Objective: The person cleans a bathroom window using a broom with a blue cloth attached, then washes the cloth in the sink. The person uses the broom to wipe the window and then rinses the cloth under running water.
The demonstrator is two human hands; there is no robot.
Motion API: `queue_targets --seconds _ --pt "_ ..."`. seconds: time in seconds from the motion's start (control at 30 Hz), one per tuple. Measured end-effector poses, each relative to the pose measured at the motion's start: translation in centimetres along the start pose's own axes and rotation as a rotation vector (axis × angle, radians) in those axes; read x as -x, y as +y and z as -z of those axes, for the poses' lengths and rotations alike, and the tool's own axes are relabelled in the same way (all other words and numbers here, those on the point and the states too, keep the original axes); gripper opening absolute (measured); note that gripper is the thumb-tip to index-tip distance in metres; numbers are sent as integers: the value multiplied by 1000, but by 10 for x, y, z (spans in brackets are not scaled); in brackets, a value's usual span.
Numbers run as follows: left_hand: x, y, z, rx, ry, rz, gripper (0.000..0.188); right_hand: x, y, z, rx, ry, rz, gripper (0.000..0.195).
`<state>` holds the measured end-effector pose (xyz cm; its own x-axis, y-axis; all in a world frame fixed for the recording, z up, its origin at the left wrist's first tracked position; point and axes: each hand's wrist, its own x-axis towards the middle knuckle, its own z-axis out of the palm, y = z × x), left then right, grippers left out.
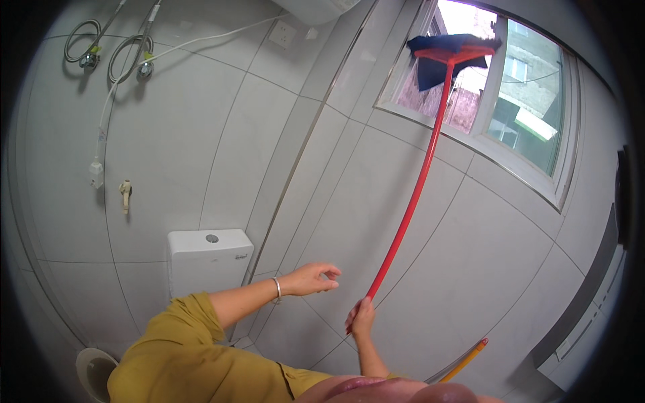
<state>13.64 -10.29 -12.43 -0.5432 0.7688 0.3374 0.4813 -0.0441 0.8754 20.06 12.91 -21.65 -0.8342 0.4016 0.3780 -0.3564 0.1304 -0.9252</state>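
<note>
My right hand (362, 316) grips the lower part of a long red pole (416, 191). The pole slants up to the window, where its red crosspiece head (453, 52) carries a dark blue cloth (434, 75) in front of the left pane. The fingers are closed around the pole. My left hand (315, 279), with a silver bangle (277, 290) at the wrist, is held out to the left of the pole. Its fingers are loosely curled and apart, with nothing in them and not touching the pole.
A white toilet cistern (209, 262) is at lower left, a bin-like container (95, 373) beyond my sleeve. Coiled hoses (126, 55), a white plug (95, 173) and a tap (126, 195) are on the tiled wall. An orange-yellow pole (466, 360) leans at lower right, near a cabinet (584, 322).
</note>
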Motion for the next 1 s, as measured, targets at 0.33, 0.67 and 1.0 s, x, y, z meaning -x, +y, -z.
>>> queue_targets --seconds 0.33,0.67,1.0 --pt "-3 -16 -4 3 -98 57 46 -48 -67 2 -149 -86 -35 53" --pt "15 -10 16 -36 -64 59 43 -157 -164 -51 -141 -64 -6 52" --pt "21 -22 24 -51 -75 71 41 -119 -116 -131 -377 -304 55 49"
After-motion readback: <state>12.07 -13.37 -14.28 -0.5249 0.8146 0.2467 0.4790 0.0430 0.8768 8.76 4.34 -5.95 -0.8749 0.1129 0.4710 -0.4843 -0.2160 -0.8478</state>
